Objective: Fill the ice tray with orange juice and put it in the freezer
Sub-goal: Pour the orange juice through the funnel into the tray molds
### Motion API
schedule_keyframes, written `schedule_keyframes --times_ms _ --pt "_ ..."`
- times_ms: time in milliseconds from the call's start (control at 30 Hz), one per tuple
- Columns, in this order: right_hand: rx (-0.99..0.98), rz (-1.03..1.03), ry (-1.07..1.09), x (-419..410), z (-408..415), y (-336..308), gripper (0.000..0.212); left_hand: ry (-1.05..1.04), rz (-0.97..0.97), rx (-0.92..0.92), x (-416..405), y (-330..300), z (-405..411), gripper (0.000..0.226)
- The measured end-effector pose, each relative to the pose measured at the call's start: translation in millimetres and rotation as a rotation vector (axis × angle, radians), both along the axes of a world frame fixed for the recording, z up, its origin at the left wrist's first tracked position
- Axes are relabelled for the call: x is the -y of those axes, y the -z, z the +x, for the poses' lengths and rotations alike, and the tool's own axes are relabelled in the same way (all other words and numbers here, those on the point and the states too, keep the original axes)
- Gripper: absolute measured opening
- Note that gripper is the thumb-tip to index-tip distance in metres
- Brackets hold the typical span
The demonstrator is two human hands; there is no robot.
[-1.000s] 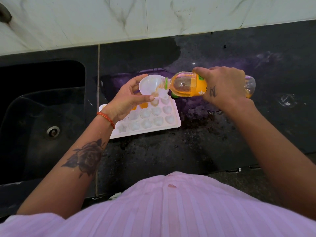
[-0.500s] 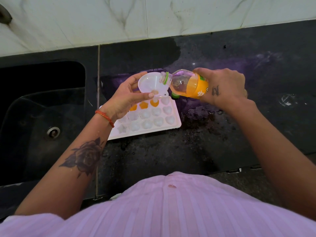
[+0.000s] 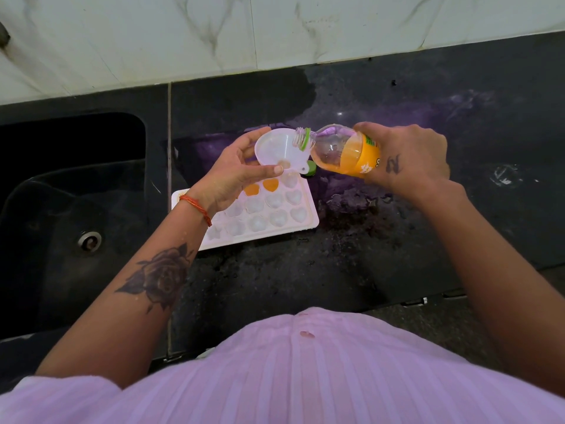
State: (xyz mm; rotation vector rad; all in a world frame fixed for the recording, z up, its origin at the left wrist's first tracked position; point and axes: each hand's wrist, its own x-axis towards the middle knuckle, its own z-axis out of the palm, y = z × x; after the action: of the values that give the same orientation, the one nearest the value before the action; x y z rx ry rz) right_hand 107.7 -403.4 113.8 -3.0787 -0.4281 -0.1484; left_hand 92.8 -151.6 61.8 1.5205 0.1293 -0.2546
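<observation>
Lately, your right hand [image 3: 406,159], fingers wrapped round the bottle [image 3: 342,151], tipped it back; left hand [image 3: 235,175] pinched the funnel [image 3: 275,148] over the ice tray [image 3: 305,224]; pour paused, most cells unfilled.

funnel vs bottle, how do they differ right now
The funnel is white plastic, held in the left hand above the ice tray; the bottle is clear with an orange label, held in the right hand. The funnel points spout down; the bottle lies tilted, its mouth over the funnel's rim. Both are held off the counter.
</observation>
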Motion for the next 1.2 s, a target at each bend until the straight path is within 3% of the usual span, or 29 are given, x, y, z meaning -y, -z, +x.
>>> schedule_keyframes --times_ms 467,1200 --pt "0.100 -0.120 0.004 8 1 -2 0.053 0.030 0.025 -0.012 10 1 3 0.067" --pt "0.078 -0.087 0.008 10 5 -3 0.057 0.027 0.025 0.002 12 0 3 0.067"
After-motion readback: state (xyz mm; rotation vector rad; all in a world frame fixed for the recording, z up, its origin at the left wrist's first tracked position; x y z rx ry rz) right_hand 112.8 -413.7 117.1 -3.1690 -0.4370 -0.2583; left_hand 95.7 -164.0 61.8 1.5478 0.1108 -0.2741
